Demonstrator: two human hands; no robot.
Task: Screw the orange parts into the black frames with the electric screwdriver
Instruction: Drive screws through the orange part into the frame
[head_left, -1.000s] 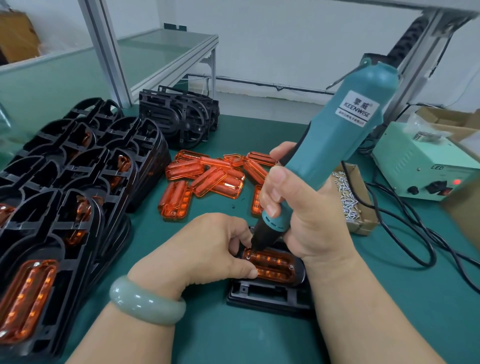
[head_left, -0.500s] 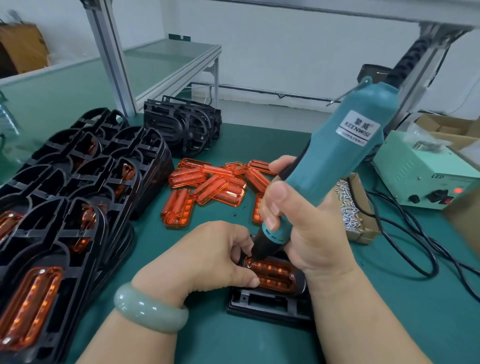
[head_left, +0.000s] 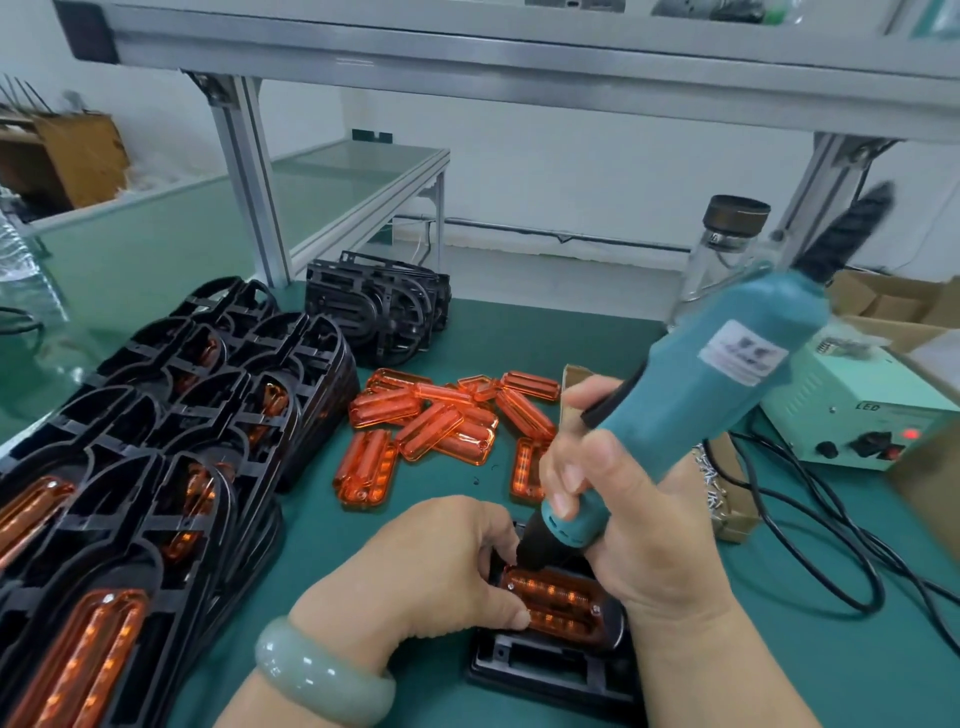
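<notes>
A black frame (head_left: 550, 673) lies on the green mat near me with an orange part (head_left: 558, 603) seated in it. My left hand (head_left: 431, 566) presses on the frame and the orange part's left end, thumb on its near edge. My right hand (head_left: 623, 514) grips the teal electric screwdriver (head_left: 691, 410), tilted up to the right, its black nose down at the part's far left corner. The bit itself is hidden between my hands.
Loose orange parts (head_left: 447, 426) lie in a pile behind my hands. Stacks of black frames with orange parts (head_left: 156, 447) fill the left; more black frames (head_left: 379, 306) stand at the back. A cardboard box of screws (head_left: 719, 483), a pale green power supply (head_left: 857, 405) and black cables (head_left: 810, 540) sit right.
The view has tilted upward, showing the shelf frame above. The screwdriver leans further to the right, its nose still at the same corner. My left hand stays on the frame.
</notes>
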